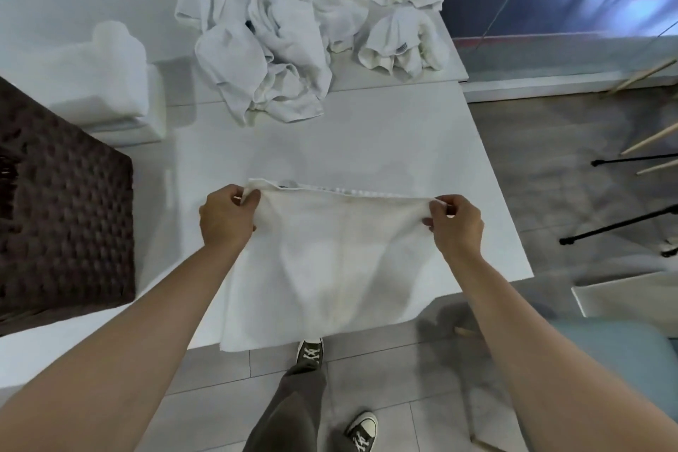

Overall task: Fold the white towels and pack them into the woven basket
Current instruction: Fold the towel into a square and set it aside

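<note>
Folding step. Your left hand and right hand each pinched towel corner, cloth taut between. Next likely called for lowering onto surface, folding over.

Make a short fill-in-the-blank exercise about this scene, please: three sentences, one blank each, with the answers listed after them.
1. The left hand and the right hand each pinch one top ____ of the towel.
2. The dark woven basket stands on the person's ____ side.
3. The heap of towels not yet folded lies at the ____ end of the table, away from the person.

Answers: corner; left; far
</note>
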The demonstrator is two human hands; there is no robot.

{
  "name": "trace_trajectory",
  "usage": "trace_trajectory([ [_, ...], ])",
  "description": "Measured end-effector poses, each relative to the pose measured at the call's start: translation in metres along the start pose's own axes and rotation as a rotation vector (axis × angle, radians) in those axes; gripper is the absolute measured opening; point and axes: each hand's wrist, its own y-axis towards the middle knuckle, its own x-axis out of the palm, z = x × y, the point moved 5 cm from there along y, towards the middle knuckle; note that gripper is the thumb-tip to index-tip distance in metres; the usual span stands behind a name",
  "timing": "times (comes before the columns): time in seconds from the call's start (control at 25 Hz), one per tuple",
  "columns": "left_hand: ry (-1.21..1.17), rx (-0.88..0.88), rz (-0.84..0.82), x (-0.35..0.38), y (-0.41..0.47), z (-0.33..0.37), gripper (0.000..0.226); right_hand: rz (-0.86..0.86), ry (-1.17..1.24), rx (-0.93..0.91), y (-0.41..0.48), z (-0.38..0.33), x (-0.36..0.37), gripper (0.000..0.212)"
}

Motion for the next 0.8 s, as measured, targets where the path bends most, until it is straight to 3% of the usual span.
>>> trace_trajectory([
  [0.12,-0.039,0.026,0.004,0.013,0.018,-0.003,0.018,0.018,0.011,0.004,0.010,0.007,0.010,0.012],
  [0.2,-0.148,0.038,-0.039,0.022,0.026,-0.006,0.012,-0.058,0.030,0.006,0.007,0.014,0.019,0.030],
  [0.28,-0.176,0.122,-0.122,0.030,0.019,-0.006,0.033,-0.169,-0.138,-0.149,-0.009,0.020,0.031,0.052],
  [0.4,0.121,0.448,-0.132,0.042,-0.029,-0.014,0.044,-0.249,-0.551,-0.518,-0.040,0.030,0.051,0.061],
  [0.48,0.412,0.616,-0.136,0.056,-0.067,-0.031,0.042,-0.324,-0.692,-0.546,-0.047,0.041,0.063,0.063],
  [0.6,0.629,0.612,-0.200,0.076,-0.090,-0.063,0.051,-0.411,-0.802,-0.523,-0.037,0.056,0.074,0.068],
  [0.8,0.727,0.577,-0.123,0.093,-0.079,-0.079,0.060,-0.430,-0.845,-0.672,0.006,0.048,0.089,0.068],
])
